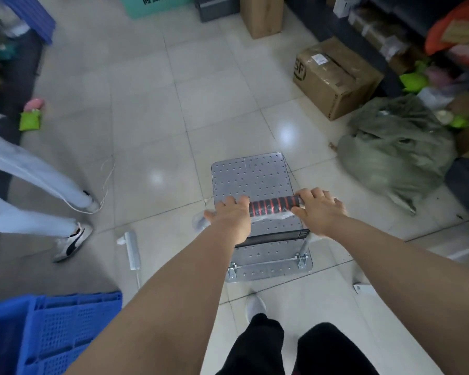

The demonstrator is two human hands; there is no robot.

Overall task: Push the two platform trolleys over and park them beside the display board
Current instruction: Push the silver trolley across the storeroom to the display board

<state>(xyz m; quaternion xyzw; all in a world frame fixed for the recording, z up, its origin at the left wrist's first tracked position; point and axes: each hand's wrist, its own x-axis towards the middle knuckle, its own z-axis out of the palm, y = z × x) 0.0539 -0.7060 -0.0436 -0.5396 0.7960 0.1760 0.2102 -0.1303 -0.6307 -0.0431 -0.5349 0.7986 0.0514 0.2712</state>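
Hands rest on the trolley handle (275, 206), one at each end of its black-and-red ribbed sleeve. The left hand (232, 212) lies on top of the bar with the fingers draped forward over it, and the right hand (318, 208) does the same at the other end, fingers loosely spread across the bar rather than curled tight; whether the thumbs close underneath cannot be told from above, so each grip reads as laid over the handle more than clamped on it.

The platform trolley (251, 174) stands on the pale tiled floor (152, 109) directly ahead of the person, its perforated silver deck bare and stretching away from the handle. A white power strip (132, 250) lies on the floor just left of the trolley's near end. A blue plastic crate (52, 328) sits at lower left. Another person's legs in light trousers and a white shoe (72, 240) are at the left edge. To the right, a taped cardboard box (336, 77) and a bulging grey-green bag (395, 150), somewhat blurred, sit near the trolley's path.
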